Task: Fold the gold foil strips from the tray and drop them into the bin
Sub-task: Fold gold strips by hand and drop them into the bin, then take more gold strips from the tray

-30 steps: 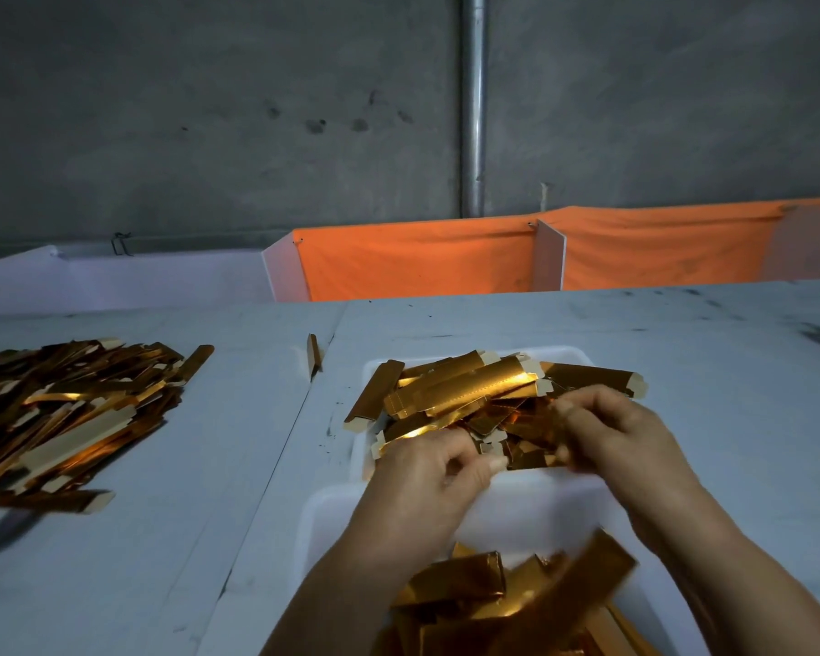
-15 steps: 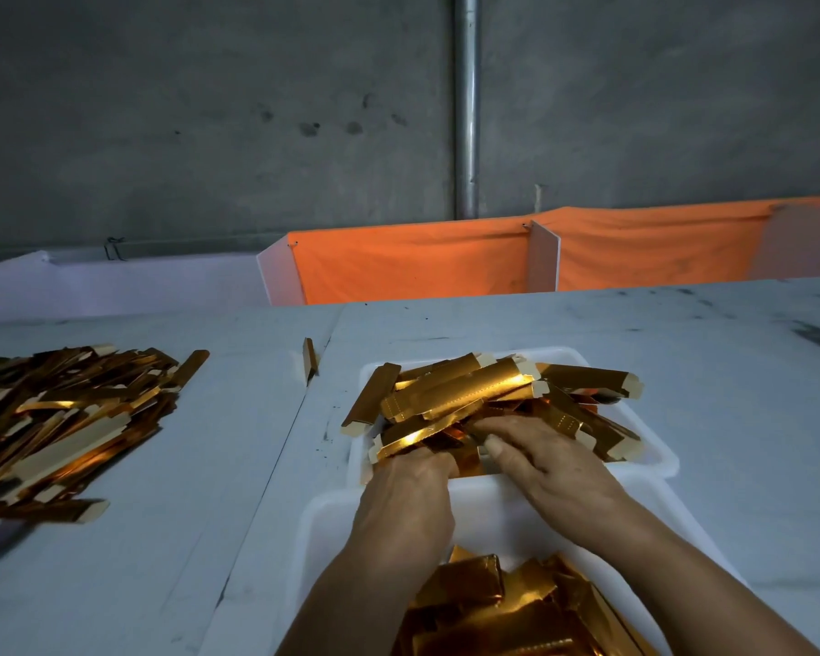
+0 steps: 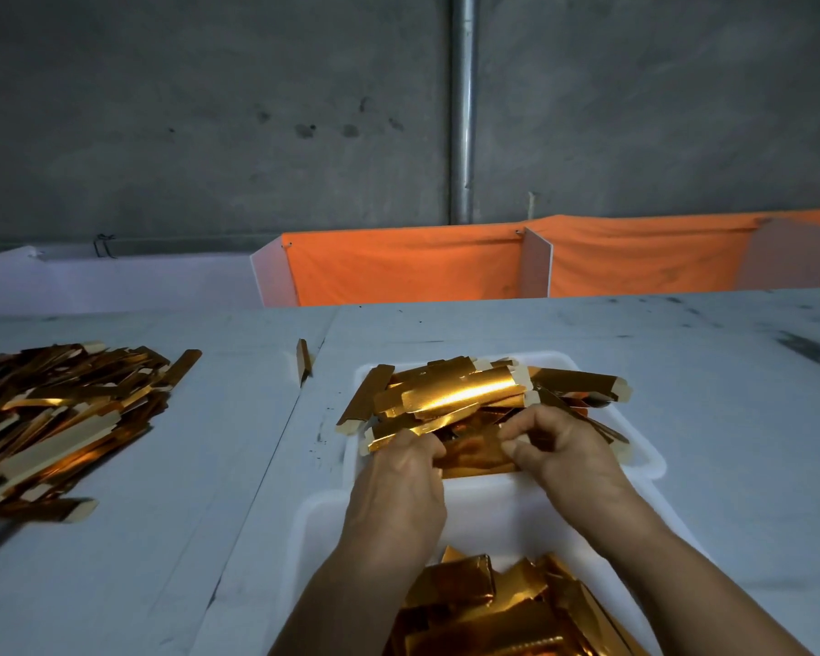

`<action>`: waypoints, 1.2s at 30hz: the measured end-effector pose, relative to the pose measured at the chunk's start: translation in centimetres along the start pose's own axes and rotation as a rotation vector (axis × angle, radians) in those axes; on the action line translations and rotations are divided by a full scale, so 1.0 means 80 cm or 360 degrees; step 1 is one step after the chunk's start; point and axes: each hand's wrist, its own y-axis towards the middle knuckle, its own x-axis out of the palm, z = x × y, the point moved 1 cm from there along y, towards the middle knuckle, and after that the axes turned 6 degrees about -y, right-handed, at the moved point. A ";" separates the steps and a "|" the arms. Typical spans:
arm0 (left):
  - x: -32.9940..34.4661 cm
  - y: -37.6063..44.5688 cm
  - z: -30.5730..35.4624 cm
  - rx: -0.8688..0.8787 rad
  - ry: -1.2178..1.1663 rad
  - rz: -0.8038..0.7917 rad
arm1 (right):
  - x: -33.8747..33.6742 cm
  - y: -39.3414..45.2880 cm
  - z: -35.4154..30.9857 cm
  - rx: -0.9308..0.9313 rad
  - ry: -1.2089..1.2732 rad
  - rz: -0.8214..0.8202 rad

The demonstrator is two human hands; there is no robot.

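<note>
A white tray (image 3: 644, 461) in front of me holds a heap of gold foil strips (image 3: 460, 395). At the tray's near edge my left hand (image 3: 398, 485) and my right hand (image 3: 564, 447) each pinch one end of a single gold foil strip (image 3: 476, 459), which lies flat between them. Closer to me stands a white bin (image 3: 313, 523) with folded gold pieces (image 3: 493, 603) piled inside; my forearms reach across it.
A large loose pile of gold strips (image 3: 62, 414) covers the table (image 3: 171, 537) at left. One stray strip (image 3: 303, 359) stands near the table seam. White dividers and orange cloth (image 3: 398, 267) line the table's far edge below a grey wall.
My right hand dropped a strip into the bin, then reached into the tray. Both hands have drawn one strip to the tray's near edge and now hold its ends.
</note>
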 end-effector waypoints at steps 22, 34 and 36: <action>0.001 -0.006 0.016 0.0506 -0.0170 0.0219 | -0.035 -0.015 -0.032 -0.0078 0.0954 0.0010; -0.005 -0.008 0.012 0.0481 -0.0299 0.0060 | -0.039 -0.014 -0.023 0.0277 0.0934 -0.0455; -0.003 -0.008 0.011 0.0471 -0.0313 -0.0027 | -0.041 -0.012 -0.021 0.0323 0.1007 -0.0476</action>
